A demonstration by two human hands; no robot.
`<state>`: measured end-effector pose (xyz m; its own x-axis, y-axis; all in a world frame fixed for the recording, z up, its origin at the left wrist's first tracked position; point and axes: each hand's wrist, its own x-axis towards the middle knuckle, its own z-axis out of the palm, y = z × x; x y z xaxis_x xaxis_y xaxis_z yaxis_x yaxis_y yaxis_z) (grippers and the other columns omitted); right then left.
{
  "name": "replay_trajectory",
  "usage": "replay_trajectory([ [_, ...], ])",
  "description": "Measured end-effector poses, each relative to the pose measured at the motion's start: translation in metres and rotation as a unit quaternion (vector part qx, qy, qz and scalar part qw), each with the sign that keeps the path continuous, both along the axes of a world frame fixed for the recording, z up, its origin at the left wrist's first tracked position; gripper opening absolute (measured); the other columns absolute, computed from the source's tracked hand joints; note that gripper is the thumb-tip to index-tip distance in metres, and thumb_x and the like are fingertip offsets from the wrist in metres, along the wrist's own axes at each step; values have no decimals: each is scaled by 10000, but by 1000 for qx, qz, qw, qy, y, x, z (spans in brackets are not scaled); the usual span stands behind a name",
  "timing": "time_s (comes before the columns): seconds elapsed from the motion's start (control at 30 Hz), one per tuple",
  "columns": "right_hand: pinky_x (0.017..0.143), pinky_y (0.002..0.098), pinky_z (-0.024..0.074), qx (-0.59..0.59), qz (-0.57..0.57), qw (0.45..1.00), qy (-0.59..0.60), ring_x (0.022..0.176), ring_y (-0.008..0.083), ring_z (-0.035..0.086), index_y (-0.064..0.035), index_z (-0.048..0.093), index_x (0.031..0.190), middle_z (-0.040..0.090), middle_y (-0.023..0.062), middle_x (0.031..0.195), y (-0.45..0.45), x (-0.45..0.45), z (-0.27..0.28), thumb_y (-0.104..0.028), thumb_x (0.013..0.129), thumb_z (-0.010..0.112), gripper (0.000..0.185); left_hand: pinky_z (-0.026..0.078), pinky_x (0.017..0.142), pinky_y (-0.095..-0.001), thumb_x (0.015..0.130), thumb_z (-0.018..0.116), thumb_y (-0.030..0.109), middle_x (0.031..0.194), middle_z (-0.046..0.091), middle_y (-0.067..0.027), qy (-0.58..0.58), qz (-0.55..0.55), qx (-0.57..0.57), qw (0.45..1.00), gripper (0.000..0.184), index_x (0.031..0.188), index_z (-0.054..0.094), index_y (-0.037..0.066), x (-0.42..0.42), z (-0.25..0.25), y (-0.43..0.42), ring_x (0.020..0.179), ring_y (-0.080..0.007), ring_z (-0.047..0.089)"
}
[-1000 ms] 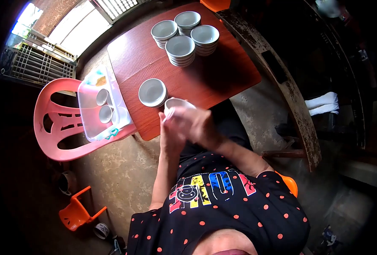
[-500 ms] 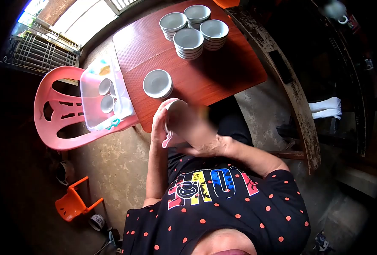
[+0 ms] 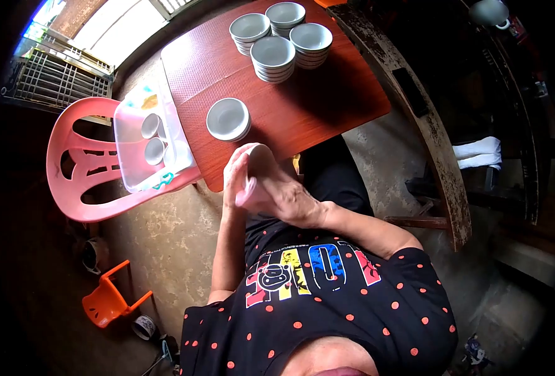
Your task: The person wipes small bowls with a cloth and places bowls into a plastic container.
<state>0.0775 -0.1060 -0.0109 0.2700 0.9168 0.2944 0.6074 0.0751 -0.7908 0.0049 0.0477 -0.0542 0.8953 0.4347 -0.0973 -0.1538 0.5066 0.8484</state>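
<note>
My left hand [image 3: 234,175] is wrapped round a small bowl [image 3: 262,156], tilted with its opening toward my right hand. My right hand [image 3: 290,195] presses a pale pink cloth [image 3: 257,197] against the bowl; its fingertips are partly hidden by the bowl and cloth. Just beyond, a short stack of white bowls [image 3: 228,120] stands on the near part of the red-brown table [image 3: 227,81]. Farther back are several taller stacks of like bowls [image 3: 272,53], grouped close together.
To the left, a pink plastic chair [image 3: 71,160] bears a clear plastic bin [image 3: 124,144] with more bowls [image 3: 155,151] inside. A worn wooden bench [image 3: 437,150] runs along the right side. A small orange chair [image 3: 105,304] stands on the floor at lower left.
My right hand has moved left and closer to the bowl, with the cloth now bunched between my hands. The whole view has shifted slightly.
</note>
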Motion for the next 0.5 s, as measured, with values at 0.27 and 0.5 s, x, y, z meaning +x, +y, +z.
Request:
replay_trajectory([
  [0.27, 1112, 422, 218, 28, -74, 923, -377, 1283, 221, 410, -142, 602, 1183, 528, 73, 1276, -7, 13, -13, -177, 848, 478, 359, 458, 846, -301, 889, 526, 316, 1055, 603, -106, 34, -65, -81, 994, 407, 1134, 531, -8, 0, 47, -2, 963, -176, 566],
  [0.5, 1091, 450, 237, 54, 29, 995, 79, 1263, 392, 366, 40, 461, 1260, 456, 240, 1286, 8, -3, 13, -257, 853, 592, 520, 451, 879, -362, 912, 460, 363, 1029, 631, -143, 20, -7, -241, 970, 444, 1085, 583, -27, -7, -11, 5, 936, -249, 596],
])
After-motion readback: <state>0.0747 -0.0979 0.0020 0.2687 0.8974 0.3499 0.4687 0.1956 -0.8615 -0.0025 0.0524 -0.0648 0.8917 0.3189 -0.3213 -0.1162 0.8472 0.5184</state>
